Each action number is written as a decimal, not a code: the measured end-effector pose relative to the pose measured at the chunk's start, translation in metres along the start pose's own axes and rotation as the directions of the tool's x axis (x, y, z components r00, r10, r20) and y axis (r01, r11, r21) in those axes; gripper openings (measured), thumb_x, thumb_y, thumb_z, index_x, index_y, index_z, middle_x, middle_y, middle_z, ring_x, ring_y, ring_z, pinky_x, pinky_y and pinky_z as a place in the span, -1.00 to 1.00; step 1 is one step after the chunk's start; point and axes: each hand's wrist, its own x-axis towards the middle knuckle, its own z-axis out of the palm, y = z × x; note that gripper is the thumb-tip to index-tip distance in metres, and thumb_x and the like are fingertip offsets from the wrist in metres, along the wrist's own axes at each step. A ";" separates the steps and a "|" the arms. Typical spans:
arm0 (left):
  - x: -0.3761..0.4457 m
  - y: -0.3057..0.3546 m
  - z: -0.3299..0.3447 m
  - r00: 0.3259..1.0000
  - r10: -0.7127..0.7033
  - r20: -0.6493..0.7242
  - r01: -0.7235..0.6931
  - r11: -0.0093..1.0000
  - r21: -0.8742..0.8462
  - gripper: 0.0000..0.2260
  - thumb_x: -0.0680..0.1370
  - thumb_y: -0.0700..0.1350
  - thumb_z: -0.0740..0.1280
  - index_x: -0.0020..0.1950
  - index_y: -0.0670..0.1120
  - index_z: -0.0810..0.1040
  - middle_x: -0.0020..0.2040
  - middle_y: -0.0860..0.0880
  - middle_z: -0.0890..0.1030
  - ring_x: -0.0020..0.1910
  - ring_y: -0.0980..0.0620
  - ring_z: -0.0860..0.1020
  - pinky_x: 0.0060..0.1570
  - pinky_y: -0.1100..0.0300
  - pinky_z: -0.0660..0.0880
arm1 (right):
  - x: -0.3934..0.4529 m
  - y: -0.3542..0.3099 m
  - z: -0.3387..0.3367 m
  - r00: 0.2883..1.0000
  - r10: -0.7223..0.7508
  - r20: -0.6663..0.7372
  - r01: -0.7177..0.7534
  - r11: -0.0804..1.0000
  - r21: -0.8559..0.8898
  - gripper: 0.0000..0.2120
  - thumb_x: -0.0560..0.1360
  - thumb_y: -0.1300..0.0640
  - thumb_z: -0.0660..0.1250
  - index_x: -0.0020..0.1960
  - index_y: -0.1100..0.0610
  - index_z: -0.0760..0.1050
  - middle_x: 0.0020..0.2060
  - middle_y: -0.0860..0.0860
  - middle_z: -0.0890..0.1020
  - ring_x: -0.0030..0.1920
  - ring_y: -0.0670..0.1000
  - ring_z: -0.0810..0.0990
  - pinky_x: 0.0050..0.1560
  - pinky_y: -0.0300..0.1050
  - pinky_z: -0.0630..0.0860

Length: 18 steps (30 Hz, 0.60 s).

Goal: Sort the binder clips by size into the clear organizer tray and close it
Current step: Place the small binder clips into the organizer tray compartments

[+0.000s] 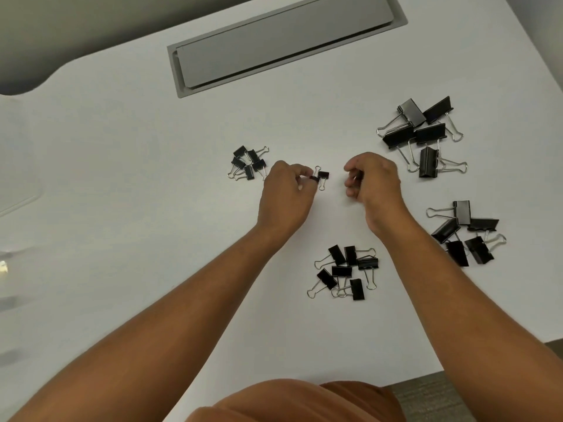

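Observation:
Black binder clips lie in four size-sorted piles on the white table (152, 208): the smallest clips (248, 163) at centre left, small ones (344, 271) near me, medium ones (466, 233) at the right, and the largest (422, 132) at the far right. My left hand (285, 196) pinches a tiny clip (314, 178) at its fingertips, and another tiny clip (323, 175) touches it. My right hand (373, 182) hovers just to the right with curled fingers; whether it holds anything is unclear. The clear organizer tray (18, 190) shows only faintly at the left edge.
A grey recessed cable hatch (283, 38) is set into the table at the back. The table's near edge (457, 373) runs at the lower right, with carpet beyond it. Something shiny glints at the far left edge (3, 268).

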 end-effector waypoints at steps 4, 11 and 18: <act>-0.004 -0.015 0.006 0.985 0.157 0.074 -0.167 0.972 0.162 -0.61 0.64 -0.04 0.35 0.46 -0.08 0.52 0.09 0.01 0.41 0.02 0.04 0.48 -0.01 0.18 0.42 | 0.002 0.009 0.003 0.964 -0.181 0.194 0.258 0.813 -0.522 -0.87 0.58 0.10 0.32 0.10 0.08 0.57 -0.14 -0.03 0.54 -0.12 -0.01 0.51 -0.09 -0.13 0.39; -0.012 -0.022 0.013 0.982 0.186 -0.017 -0.181 0.970 0.160 -0.72 0.69 0.00 0.34 0.31 -0.12 0.63 0.02 -0.01 0.43 -0.08 0.00 0.50 -0.13 0.19 0.37 | -0.011 0.041 0.009 0.861 -0.426 0.276 0.491 0.563 -0.664 -0.66 0.67 0.09 0.34 0.42 0.10 0.54 0.09 0.05 0.54 0.06 0.02 0.56 -0.03 -0.18 0.39; -0.014 -0.026 0.018 0.986 0.152 -0.068 -0.150 0.988 0.030 -0.88 0.62 -0.04 0.42 0.01 -0.08 0.59 0.00 0.05 0.44 -0.05 0.06 0.56 -0.10 0.15 0.50 | -0.010 0.031 0.000 0.868 -0.402 0.292 0.494 0.634 -0.594 -0.86 0.58 0.08 0.46 0.04 0.08 0.52 -0.09 -0.09 0.57 -0.10 -0.14 0.51 -0.09 -0.21 0.41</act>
